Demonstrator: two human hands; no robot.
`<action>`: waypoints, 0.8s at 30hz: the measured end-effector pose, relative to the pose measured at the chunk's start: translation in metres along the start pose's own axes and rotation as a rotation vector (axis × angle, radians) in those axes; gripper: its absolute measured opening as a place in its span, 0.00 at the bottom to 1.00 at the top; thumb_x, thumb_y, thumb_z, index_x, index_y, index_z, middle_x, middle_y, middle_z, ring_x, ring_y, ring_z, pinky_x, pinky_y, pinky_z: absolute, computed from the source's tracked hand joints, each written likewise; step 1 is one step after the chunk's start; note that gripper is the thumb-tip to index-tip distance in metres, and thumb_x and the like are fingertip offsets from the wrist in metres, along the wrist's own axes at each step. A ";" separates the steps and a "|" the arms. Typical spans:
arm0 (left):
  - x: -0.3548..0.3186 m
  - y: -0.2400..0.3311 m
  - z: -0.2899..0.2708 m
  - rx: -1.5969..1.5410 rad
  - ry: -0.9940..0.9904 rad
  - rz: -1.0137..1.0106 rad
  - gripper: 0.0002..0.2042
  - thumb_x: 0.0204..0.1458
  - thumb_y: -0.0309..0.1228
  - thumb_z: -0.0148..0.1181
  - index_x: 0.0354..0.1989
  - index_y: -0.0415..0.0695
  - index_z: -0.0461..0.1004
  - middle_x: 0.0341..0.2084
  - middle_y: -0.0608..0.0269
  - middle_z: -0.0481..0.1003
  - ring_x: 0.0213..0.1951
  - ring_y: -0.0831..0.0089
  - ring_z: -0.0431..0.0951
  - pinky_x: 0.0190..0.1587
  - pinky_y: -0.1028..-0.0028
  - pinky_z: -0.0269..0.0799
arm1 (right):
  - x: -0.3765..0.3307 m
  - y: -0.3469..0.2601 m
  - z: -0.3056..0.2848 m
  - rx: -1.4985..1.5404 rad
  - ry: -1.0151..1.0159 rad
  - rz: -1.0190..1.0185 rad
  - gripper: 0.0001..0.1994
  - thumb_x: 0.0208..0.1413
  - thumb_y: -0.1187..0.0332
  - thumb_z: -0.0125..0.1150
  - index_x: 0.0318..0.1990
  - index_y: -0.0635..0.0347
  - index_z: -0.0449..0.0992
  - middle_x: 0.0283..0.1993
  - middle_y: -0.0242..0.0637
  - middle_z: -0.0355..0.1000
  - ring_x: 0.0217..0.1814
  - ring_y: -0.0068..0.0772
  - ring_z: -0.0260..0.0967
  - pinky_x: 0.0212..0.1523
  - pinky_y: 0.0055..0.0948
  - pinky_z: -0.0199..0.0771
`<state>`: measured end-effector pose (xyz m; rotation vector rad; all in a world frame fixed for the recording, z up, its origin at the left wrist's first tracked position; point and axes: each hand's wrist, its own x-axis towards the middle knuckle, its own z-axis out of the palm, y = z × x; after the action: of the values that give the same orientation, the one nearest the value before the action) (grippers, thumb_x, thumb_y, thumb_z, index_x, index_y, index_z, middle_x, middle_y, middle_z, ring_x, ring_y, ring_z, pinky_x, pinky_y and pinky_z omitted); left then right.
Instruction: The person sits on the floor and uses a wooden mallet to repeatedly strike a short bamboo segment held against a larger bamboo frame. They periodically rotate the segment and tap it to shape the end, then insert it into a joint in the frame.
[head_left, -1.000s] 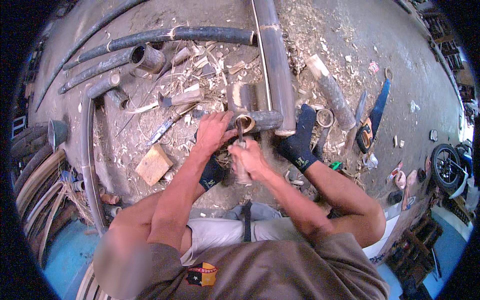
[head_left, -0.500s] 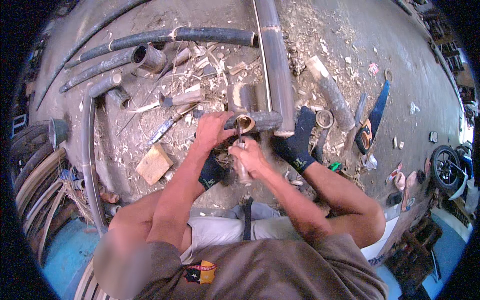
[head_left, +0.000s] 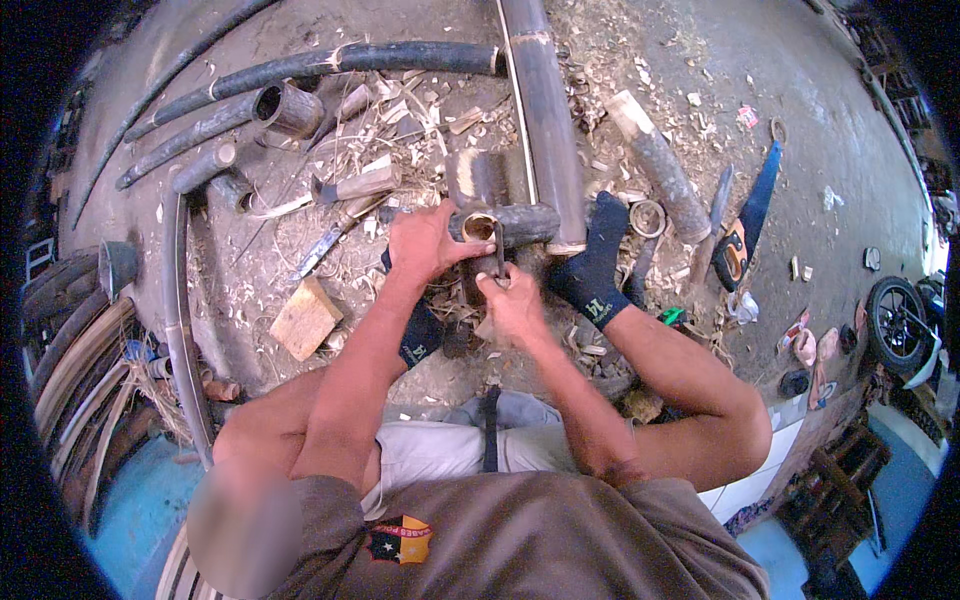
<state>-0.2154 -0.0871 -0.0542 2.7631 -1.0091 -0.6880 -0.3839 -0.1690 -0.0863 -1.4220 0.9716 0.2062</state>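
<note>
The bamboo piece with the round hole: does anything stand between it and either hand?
Nothing visible blocks the left hand, which holds the bamboo piece directly. Between the right hand and the piece, only the narrow-bladed tool that hand grips is visible.

Bamboo tube (head_left: 528, 226) between wood block (head_left: 306, 318), left, and handsaw (head_left: 757, 208), right.

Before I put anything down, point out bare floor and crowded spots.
Mostly bare grey floor lies between the blue-bladed handsaw and black wheel; another patch lies beyond the long, black, curved bamboo pole. Crowded: around the left hand and right hand, with pale wood shavings and dark bamboo tubes.
</note>
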 end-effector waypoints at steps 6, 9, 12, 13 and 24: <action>0.001 0.005 0.028 -0.042 0.186 -0.056 0.40 0.34 0.72 0.69 0.41 0.46 0.81 0.25 0.54 0.82 0.32 0.58 0.83 0.44 0.59 0.71 | 0.036 -0.020 -0.066 -0.624 -0.259 -0.176 0.26 0.55 0.51 0.65 0.45 0.71 0.79 0.41 0.64 0.78 0.48 0.66 0.77 0.53 0.52 0.76; 0.002 0.007 0.031 -0.066 0.248 -0.101 0.34 0.36 0.67 0.71 0.38 0.47 0.83 0.24 0.54 0.81 0.31 0.59 0.83 0.44 0.60 0.71 | 0.065 -0.046 -0.090 -0.840 -0.486 -0.194 0.25 0.55 0.51 0.65 0.45 0.71 0.80 0.42 0.63 0.78 0.48 0.66 0.77 0.52 0.53 0.76; 0.001 0.005 0.034 -0.106 0.266 -0.067 0.28 0.42 0.61 0.72 0.39 0.47 0.82 0.25 0.56 0.82 0.31 0.59 0.83 0.44 0.61 0.70 | 0.108 -0.071 -0.096 -1.086 -0.639 -0.511 0.23 0.53 0.54 0.64 0.42 0.71 0.79 0.37 0.62 0.78 0.43 0.64 0.78 0.46 0.52 0.78; 0.001 0.007 0.036 -0.099 0.252 -0.064 0.28 0.43 0.60 0.72 0.39 0.47 0.82 0.25 0.56 0.82 0.32 0.59 0.83 0.44 0.61 0.70 | 0.115 -0.077 -0.098 -1.168 -0.672 -0.599 0.22 0.53 0.55 0.64 0.41 0.71 0.79 0.34 0.62 0.78 0.40 0.64 0.78 0.44 0.52 0.78; 0.003 -0.004 0.012 0.000 0.023 -0.007 0.41 0.40 0.72 0.66 0.51 0.47 0.77 0.35 0.52 0.83 0.40 0.55 0.84 0.45 0.57 0.76 | 0.000 0.002 0.005 0.380 -0.045 0.174 0.11 0.62 0.62 0.65 0.38 0.60 0.76 0.21 0.30 0.69 0.18 0.26 0.66 0.20 0.32 0.68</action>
<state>-0.2163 -0.0855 -0.0677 2.7695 -0.9952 -0.6551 -0.3824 -0.1642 -0.0887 -0.9839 1.0358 0.1696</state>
